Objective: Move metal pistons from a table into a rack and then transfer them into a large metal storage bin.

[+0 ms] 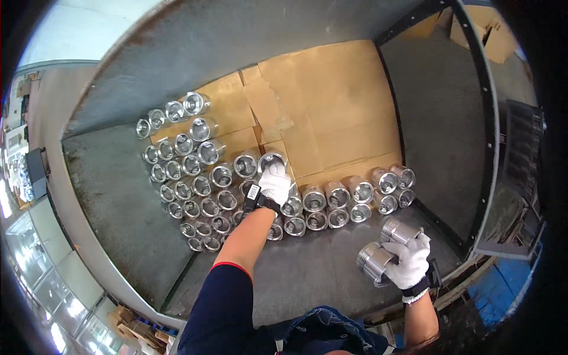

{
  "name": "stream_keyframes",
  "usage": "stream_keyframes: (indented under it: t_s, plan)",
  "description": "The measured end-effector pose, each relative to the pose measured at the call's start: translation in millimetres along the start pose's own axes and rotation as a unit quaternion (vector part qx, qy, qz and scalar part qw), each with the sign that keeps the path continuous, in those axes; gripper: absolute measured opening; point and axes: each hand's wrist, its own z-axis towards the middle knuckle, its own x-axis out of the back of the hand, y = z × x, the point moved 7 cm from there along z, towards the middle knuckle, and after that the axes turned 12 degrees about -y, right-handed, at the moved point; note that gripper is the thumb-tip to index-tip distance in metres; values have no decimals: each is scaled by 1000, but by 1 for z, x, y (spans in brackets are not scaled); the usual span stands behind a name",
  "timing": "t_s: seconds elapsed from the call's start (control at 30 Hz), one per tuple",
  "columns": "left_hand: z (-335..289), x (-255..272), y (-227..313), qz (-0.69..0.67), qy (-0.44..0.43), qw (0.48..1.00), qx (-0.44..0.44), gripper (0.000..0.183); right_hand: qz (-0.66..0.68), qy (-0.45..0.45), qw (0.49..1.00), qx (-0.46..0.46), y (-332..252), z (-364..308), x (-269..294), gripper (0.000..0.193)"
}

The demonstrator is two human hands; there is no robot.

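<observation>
My left hand (276,184), in a white glove, reaches to the middle of the bin with its fingers closed on the rim of a silver engine piston (271,160). That piston stands open end up at the back end of a row, beside another piston (245,164). At the lower right, my gloved right hand (409,263) grips two pistons together, a nearer one (373,261) and a farther one (397,231). Ring grooves show on their sides. Part of each is hidden by the fingers.
Rows of upright pistons (201,186) fill the bin's left side, and more (337,195) run along the front to the right. Brown cardboard (337,100) lines the floor. Grey metal walls (106,207) and a dark right-hand panel (441,118) enclose it.
</observation>
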Motion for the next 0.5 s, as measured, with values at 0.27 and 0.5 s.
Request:
stream_keyframes:
  t_s: [0.27, 0.5]
  plan:
    - [36, -64, -15, 99, 42, 994, 5, 30, 17, 63, 986, 154, -33, 146, -101, 28]
    - [-31, -6, 13, 30, 30, 999, -32, 60, -214, -306, 925, 71, -68, 253, -234, 27]
